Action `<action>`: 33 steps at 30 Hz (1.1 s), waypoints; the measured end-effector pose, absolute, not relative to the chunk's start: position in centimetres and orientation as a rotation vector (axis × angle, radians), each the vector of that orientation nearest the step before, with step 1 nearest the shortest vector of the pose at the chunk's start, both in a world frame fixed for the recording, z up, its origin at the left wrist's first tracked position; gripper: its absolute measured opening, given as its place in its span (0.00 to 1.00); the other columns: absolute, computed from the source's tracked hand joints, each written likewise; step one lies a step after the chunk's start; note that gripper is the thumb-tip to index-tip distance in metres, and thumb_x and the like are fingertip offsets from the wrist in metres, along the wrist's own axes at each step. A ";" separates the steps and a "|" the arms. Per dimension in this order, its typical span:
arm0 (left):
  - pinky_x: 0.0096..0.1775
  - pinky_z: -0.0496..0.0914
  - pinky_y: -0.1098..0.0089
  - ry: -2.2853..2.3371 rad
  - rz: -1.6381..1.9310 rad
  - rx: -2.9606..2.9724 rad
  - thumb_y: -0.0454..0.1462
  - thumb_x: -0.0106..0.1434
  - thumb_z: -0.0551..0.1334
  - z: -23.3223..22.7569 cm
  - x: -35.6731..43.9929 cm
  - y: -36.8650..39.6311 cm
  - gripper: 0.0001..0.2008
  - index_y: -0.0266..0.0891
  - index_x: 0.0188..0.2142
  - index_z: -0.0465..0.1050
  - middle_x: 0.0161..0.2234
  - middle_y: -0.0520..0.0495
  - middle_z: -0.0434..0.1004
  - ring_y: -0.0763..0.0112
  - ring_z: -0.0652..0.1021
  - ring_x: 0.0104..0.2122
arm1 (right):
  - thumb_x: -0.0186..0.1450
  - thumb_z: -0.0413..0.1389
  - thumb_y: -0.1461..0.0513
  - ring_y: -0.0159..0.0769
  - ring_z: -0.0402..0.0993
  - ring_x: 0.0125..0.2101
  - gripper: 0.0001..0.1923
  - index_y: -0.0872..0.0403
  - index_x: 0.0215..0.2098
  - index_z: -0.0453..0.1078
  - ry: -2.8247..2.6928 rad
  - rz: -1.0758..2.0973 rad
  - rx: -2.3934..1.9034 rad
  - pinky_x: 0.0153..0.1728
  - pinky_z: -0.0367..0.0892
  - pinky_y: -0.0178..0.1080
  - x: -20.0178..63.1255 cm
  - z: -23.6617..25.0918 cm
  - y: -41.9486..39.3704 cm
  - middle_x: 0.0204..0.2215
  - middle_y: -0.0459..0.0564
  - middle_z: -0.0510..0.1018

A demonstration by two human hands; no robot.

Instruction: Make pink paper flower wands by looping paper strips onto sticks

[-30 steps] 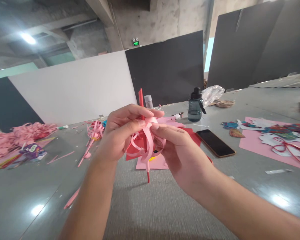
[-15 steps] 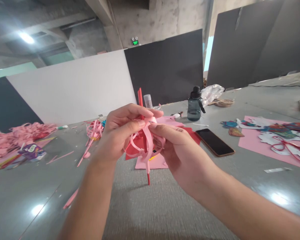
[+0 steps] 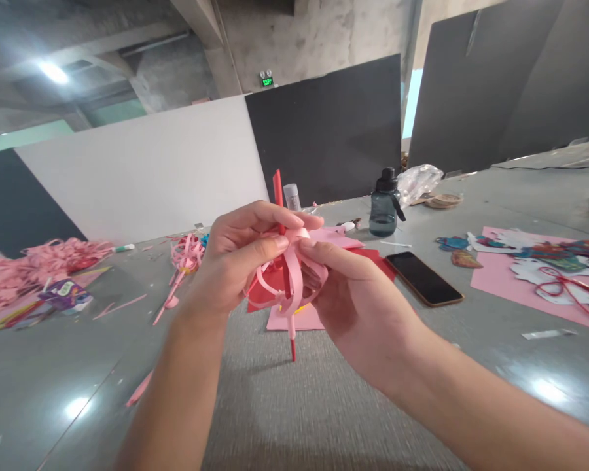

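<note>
Both hands pinching a pink paper loop-flower above the table

Left hand (image 3: 235,261) closed around the red stick (image 3: 277,196), steadying it; right hand (image 3: 353,294) pinches pink strips (image 3: 292,278) at the top, seemingly pressing the loops (image 3: 262,288) in place.

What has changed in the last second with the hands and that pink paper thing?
Very little. The right hand shifted its fingertips slightly on the pink paper loops, which now bulge a bit rounder. The left hand keeps pinching the loops at the red stick. The phone and bottle have not moved.
</note>
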State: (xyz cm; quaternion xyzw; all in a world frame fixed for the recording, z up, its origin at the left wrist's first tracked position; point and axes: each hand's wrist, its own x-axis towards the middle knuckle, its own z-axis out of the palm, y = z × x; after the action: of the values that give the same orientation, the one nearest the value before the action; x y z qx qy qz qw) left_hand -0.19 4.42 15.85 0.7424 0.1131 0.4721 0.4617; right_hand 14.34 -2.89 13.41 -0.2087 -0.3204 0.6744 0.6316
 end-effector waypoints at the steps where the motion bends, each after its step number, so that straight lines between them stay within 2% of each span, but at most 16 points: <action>1: 0.53 0.79 0.56 0.281 1.161 1.819 0.29 0.65 0.67 15.8 -0.2 4.4 0.09 0.46 0.39 0.82 0.46 0.49 0.85 0.60 0.83 0.50 | 0.64 0.63 0.60 0.32 0.67 0.30 0.06 0.51 0.29 0.76 -0.732 1.550 -0.472 0.33 0.62 0.38 14.3 13.4 -2.9 0.29 0.44 0.75; 8: 0.50 0.81 0.56 0.325 1.138 1.824 0.30 0.64 0.68 15.9 -0.1 4.3 0.08 0.45 0.39 0.83 0.49 0.48 0.84 0.58 0.83 0.49 | 0.64 0.64 0.58 0.32 0.65 0.29 0.08 0.52 0.29 0.76 -0.764 1.528 -0.462 0.30 0.60 0.37 14.5 13.4 -2.8 0.28 0.45 0.73; 15: 0.54 0.78 0.53 0.326 1.162 1.949 0.28 0.64 0.67 16.0 0.3 3.4 0.10 0.44 0.39 0.84 0.51 0.47 0.83 0.54 0.81 0.54 | 0.59 0.67 0.61 0.31 0.65 0.29 0.06 0.53 0.27 0.76 -0.668 1.473 -0.566 0.31 0.60 0.37 14.3 13.6 -2.9 0.27 0.45 0.74; 23: 0.60 0.72 0.49 0.299 1.289 1.896 0.31 0.64 0.67 16.0 0.3 3.1 0.06 0.44 0.35 0.81 0.53 0.46 0.81 0.55 0.80 0.54 | 0.62 0.64 0.56 0.31 0.62 0.23 0.08 0.51 0.28 0.76 -0.728 1.478 -0.578 0.23 0.58 0.38 14.1 13.6 -3.1 0.23 0.45 0.71; 28: 0.58 0.73 0.53 0.276 1.317 1.868 0.34 0.64 0.67 16.1 0.4 3.5 0.06 0.44 0.41 0.79 0.53 0.45 0.81 0.53 0.78 0.56 | 0.60 0.66 0.57 0.31 0.62 0.24 0.07 0.51 0.27 0.76 -0.723 1.453 -0.592 0.23 0.58 0.37 14.1 13.7 -3.0 0.23 0.44 0.71; 33: 0.52 0.75 0.58 0.319 1.250 1.831 0.34 0.65 0.65 15.9 0.3 4.2 0.07 0.42 0.43 0.77 0.51 0.43 0.80 0.57 0.80 0.50 | 0.62 0.65 0.57 0.31 0.65 0.24 0.07 0.51 0.30 0.77 -0.721 1.491 -0.561 0.24 0.62 0.37 14.5 13.6 -2.8 0.25 0.44 0.73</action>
State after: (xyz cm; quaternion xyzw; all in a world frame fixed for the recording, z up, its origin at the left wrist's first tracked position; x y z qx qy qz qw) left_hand 0.35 4.24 15.88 0.7357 0.1282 0.5024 0.4357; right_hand 14.54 -2.80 13.57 -0.2462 -0.3164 0.6542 0.6413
